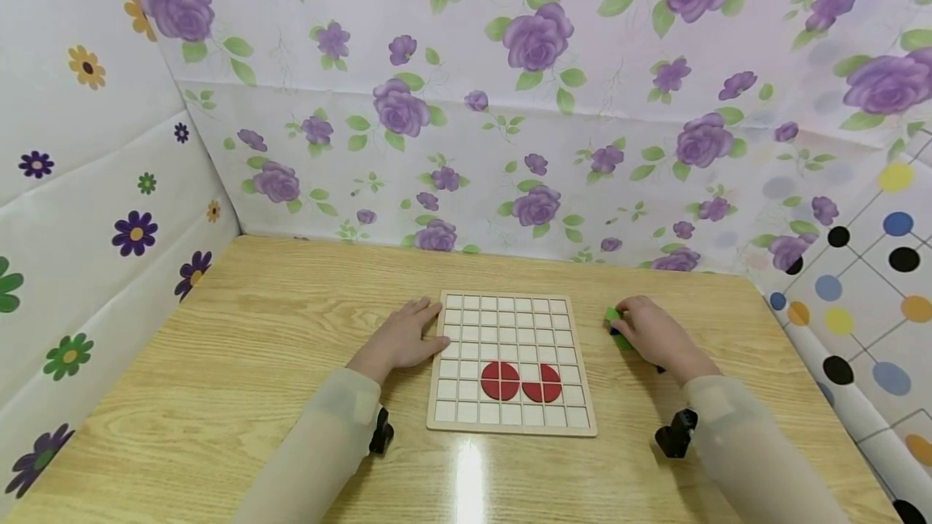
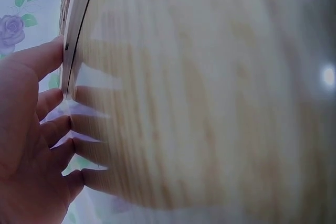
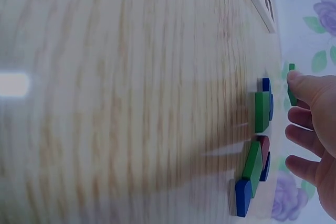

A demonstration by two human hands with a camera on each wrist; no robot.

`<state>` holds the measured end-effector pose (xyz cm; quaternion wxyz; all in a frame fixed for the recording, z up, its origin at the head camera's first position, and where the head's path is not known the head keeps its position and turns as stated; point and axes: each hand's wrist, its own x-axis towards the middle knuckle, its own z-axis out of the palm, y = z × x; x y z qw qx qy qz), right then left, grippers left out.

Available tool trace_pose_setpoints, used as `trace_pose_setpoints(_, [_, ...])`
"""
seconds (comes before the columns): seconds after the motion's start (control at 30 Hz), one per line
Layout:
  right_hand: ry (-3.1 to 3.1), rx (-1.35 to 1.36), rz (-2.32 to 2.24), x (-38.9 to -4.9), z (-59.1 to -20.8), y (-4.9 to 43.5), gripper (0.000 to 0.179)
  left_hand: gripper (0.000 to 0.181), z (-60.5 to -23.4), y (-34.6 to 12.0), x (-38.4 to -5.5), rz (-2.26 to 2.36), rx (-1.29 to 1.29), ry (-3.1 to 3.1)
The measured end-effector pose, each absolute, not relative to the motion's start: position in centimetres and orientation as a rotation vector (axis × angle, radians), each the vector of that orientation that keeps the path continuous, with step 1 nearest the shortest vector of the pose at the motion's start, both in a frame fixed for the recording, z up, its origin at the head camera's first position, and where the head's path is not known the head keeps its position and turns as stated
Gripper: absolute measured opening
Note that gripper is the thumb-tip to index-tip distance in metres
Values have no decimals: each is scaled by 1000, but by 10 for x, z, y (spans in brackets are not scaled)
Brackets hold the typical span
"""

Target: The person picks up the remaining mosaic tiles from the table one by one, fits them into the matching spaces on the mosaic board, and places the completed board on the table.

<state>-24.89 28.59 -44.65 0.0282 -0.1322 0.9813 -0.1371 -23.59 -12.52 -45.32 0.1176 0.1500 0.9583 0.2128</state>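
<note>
A square wooden grid board (image 1: 510, 429) lies on the table. Several red quarter-circle pieces (image 1: 500, 381) form a full disc in its cells; to their right, three red quarter-circle pieces (image 1: 551, 392) stand around a bare upper-left cell. My left hand (image 1: 399, 336) rests at the board's left edge, fingers spread, thumb on the rim. Right of the board, my right hand (image 1: 655, 334) pinches a small green piece (image 3: 292, 98) between thumb and forefinger, above the table. Under that hand lie green blocks (image 3: 261, 112), blue blocks (image 3: 243, 198) and a dark red block (image 3: 264, 142).
The light wooden table (image 1: 291, 330) meets a purple-flowered cloth wall (image 1: 466, 168) at the back. A flower-print cloth (image 1: 87, 209) hangs on the left and a dotted cloth (image 1: 866, 314) on the right. Light glares on the table in front of the board.
</note>
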Motion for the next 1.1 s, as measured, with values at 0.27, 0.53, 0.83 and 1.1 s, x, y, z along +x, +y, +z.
trace_pose_setpoints(0.27, [3014, -439, -442, -248, -445, 279, 40, 69, -456, -126, -238, 611, 431, 2807])
trace_pose_setpoints(0.53, [3014, -435, -451, -249, -444, 271, 39, 69, -456, -127, -237, 625, 426, 2803])
trace_pose_setpoints(0.83, [3009, -466, -471, -250, -446, 265, 37, 70, -454, -126, -235, 624, 414, 2796])
trace_pose_setpoints(1.1, [3014, -482, -475, -249, -446, 259, 38, 69, -453, -125, -236, 627, 418, 2791])
